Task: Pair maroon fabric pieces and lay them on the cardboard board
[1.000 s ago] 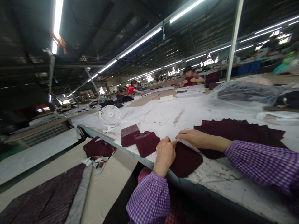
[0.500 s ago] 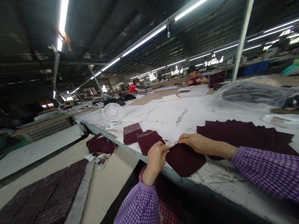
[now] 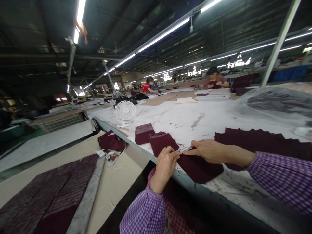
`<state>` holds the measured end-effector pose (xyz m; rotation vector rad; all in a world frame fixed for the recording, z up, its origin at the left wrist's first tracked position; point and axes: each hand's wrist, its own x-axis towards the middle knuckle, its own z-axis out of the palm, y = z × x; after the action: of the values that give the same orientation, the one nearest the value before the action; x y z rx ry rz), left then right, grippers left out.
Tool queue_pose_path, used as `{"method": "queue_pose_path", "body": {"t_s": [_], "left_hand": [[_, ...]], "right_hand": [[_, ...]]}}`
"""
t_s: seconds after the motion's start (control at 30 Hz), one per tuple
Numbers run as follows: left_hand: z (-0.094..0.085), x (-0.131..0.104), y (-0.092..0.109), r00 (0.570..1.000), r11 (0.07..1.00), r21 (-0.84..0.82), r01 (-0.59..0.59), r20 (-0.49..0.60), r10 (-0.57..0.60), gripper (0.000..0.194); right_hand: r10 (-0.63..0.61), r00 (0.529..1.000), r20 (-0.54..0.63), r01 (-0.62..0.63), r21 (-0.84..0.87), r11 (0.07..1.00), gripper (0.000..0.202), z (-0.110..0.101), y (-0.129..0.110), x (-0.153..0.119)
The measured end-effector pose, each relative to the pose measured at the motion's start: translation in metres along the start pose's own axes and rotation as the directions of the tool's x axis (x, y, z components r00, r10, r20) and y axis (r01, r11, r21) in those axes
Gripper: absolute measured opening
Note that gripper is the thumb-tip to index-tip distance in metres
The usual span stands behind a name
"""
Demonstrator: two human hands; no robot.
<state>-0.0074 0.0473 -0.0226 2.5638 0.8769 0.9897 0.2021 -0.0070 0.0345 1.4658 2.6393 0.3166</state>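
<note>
At the table's near edge, a dark maroon fabric piece [image 3: 201, 169] lies partly over the side. My left hand [image 3: 166, 165] pinches its upper left corner, fingers closed. Close beside it, my right hand [image 3: 204, 150] grips the same top edge, its fingertips almost touching the left ones. Just beyond my left hand lies a maroon piece [image 3: 162, 143], with a smaller stack of maroon pieces [image 3: 144, 133] to its left. A fanned row of maroon pieces [image 3: 260, 143] spreads behind my right forearm.
A white fan [image 3: 125, 110] stands on the white table [image 3: 175, 115]. Clear plastic wrap [image 3: 280, 100] lies at the right. Lower left, maroon panels [image 3: 53, 191] and a crumpled maroon bundle [image 3: 112, 142] rest on a lower surface. Two people are at the far side.
My right hand has slid along the fabric's top edge toward my left hand, which still pinches the corner. The camera view has shifted, so the surroundings appear farther right.
</note>
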Motion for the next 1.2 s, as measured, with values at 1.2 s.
{"method": "queue_pose_path", "body": {"t_s": [1.2], "left_hand": [[-0.016, 0.017, -0.021, 0.992, 0.961, 0.248, 0.119, 0.005, -0.124, 0.011]], "right_hand": [[0.195, 0.978, 0.069, -0.206, 0.377, 0.903, 0.021, -0.024, 0.037, -0.002]]}}
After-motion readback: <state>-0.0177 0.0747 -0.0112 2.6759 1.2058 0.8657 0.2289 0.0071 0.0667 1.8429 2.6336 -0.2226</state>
